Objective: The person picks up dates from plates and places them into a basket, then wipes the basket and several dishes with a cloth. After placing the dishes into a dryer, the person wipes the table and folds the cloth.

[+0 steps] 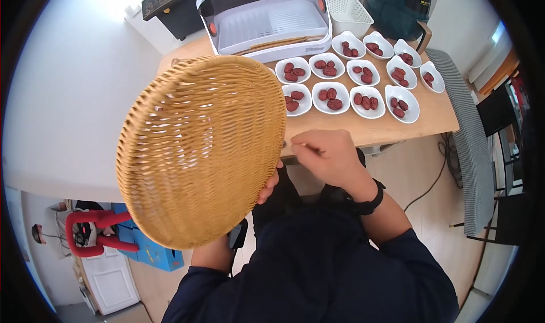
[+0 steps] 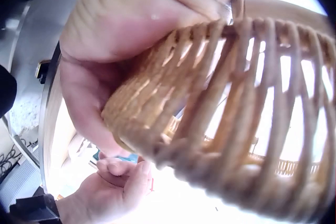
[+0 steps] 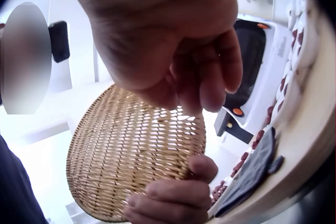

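My left hand grips the rim of an oval, tan wicker basket. The basket is tilted steeply in front of my body, and light comes through its weave. In the head view it covers most of that hand; only some fingertips show at its right edge. My right hand is raised to the right of the basket, at the table's front edge, with fingers curled in and thumb close to the index finger. Nothing shows between those fingers in the right wrist view. Beyond it, several white dishes hold red dates.
A white appliance with a dark lid stands at the back of the wooden table. Beside it are a white plastic basket and a dark green appliance. A checkered grey bench lines the right side.
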`<state>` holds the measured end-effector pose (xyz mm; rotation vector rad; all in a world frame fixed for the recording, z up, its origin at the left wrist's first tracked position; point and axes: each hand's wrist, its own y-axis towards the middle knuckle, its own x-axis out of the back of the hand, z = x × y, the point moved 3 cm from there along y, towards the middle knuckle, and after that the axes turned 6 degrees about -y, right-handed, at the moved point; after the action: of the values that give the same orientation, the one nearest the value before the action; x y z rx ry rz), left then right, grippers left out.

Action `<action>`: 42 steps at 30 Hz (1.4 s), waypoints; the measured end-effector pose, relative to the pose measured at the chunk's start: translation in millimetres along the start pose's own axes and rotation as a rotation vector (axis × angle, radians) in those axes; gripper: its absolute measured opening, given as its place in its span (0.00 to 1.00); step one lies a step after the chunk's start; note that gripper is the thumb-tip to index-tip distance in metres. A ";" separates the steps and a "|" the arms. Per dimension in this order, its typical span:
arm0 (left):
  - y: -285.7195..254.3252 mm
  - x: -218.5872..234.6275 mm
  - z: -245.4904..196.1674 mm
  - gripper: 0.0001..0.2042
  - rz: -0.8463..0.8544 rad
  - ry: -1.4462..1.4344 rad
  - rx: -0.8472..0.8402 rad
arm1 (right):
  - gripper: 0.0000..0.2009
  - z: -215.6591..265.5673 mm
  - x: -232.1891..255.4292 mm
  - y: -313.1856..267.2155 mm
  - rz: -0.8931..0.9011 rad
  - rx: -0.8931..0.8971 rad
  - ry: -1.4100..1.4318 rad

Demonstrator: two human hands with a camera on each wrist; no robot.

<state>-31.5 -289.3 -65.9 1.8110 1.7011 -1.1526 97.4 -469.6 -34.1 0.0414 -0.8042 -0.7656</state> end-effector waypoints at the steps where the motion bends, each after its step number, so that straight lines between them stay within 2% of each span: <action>1: -4.2 -2.3 -2.3 0.42 -0.143 0.085 -0.093 | 0.12 -9.9 0.6 0.7 -0.081 -0.090 0.183; 2: -8.2 -1.3 -4.1 0.40 -0.290 0.166 -0.183 | 0.12 -19.1 1.2 -1.0 -0.158 -0.184 0.367; 3: -8.5 4.7 -5.5 0.37 -0.382 0.274 -0.236 | 0.12 -22.4 2.1 -3.0 -0.152 -0.182 0.364; 4: -5.3 13.8 -8.5 0.34 -0.473 0.380 -0.296 | 0.18 -24.5 4.3 -2.5 -0.141 -0.129 0.633; 5: 2.7 21.8 -11.5 0.20 -0.334 -0.026 -0.447 | 0.26 -26.3 8.1 -0.6 -0.123 -0.071 0.900; 6: 16.8 55.4 -29.4 0.18 -0.585 0.542 -0.347 | 0.34 -27.2 13.0 0.6 -0.095 -0.012 1.168; 7: 20.9 49.5 -38.8 0.17 -0.626 0.471 -0.400 | 0.43 -25.9 18.5 -5.2 -0.052 0.011 1.160; 8: 22.8 43.0 -44.4 0.16 -0.665 0.397 -0.454 | 0.46 -19.3 21.5 -5.4 -0.152 0.087 1.253; 9: 26.8 42.0 -46.2 0.16 -0.666 0.385 -0.477 | 0.44 -18.4 22.8 -6.4 -0.202 0.074 1.228; 11: 31.0 40.5 -49.0 0.16 -0.658 0.379 -0.670 | 0.42 -19.9 27.2 -4.8 -0.247 0.060 1.198; 13: 30.4 37.8 -43.5 0.17 -0.582 0.275 -0.702 | 0.36 -29.9 31.3 -5.5 -0.301 -0.177 1.041; 14: 29.4 36.0 -39.5 0.19 -0.512 0.177 -0.729 | 0.36 -36.2 33.8 -4.6 -0.306 -0.179 1.036; 15: 26.2 34.8 -32.8 0.19 -0.509 0.176 -0.721 | 0.34 -44.4 34.5 -3.4 -0.307 -0.165 1.099; 17: 24.4 26.4 -14.2 0.25 -0.181 -0.089 -0.629 | 0.31 -53.6 36.6 2.2 -0.334 -0.151 1.193; 18: 22.9 27.2 -6.6 0.25 -0.185 -0.095 -0.633 | 0.31 -55.9 39.4 5.6 -0.327 -0.153 1.191; 20: 25.2 26.8 10.9 0.30 -0.010 -0.263 -0.518 | 0.31 -60.3 44.2 14.5 -0.290 -0.150 1.210; 26: 24.5 33.1 27.0 0.32 0.037 -0.253 -0.568 | 0.30 -63.2 43.4 31.7 -0.253 -0.140 1.205; 28: 23.1 32.5 24.5 0.32 0.051 -0.239 -0.580 | 0.29 -61.1 44.3 40.6 -0.261 -0.138 1.219; 31: 25.1 30.7 15.2 0.32 0.037 -0.228 -0.533 | 0.26 -64.4 42.6 54.6 -0.170 -0.162 1.255; 32: 26.9 32.7 6.4 0.31 -0.002 -0.215 -0.571 | 0.26 -66.4 40.6 60.8 -0.187 -0.172 1.252; 34: 35.2 38.0 -4.8 0.31 -0.022 -0.206 -0.590 | 0.27 -65.8 39.0 70.6 -0.284 -0.170 1.100; 35: 40.8 43.6 -10.4 0.30 -0.046 -0.228 -0.651 | 0.25 -63.1 41.8 69.8 -0.448 -0.293 0.780; 36: 46.6 47.1 -16.5 0.30 -0.067 -0.249 -0.710 | 0.25 -61.4 43.3 67.7 -0.474 -0.294 0.766; 37: 50.3 49.6 -20.1 0.29 -0.158 -0.202 -0.784 | 0.24 -61.0 45.8 63.1 -0.471 -0.268 0.694; 39: 56.6 60.1 -24.1 0.30 -0.138 -0.238 -0.756 | 0.17 -83.2 55.2 56.4 -0.493 -0.203 0.538; 40: 58.7 67.9 -25.2 0.30 -0.144 -0.269 -0.751 | 0.17 -87.4 68.9 51.0 -0.514 -0.209 0.519; 42: 61.8 78.1 -23.3 0.30 -0.139 -0.270 -0.736 | 0.15 -98.9 93.6 37.8 -0.476 -0.400 0.520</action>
<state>27.9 -234.0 -128.1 1.0545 1.7814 -0.6387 227.3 -525.2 -33.0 0.0708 -0.1300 -1.2884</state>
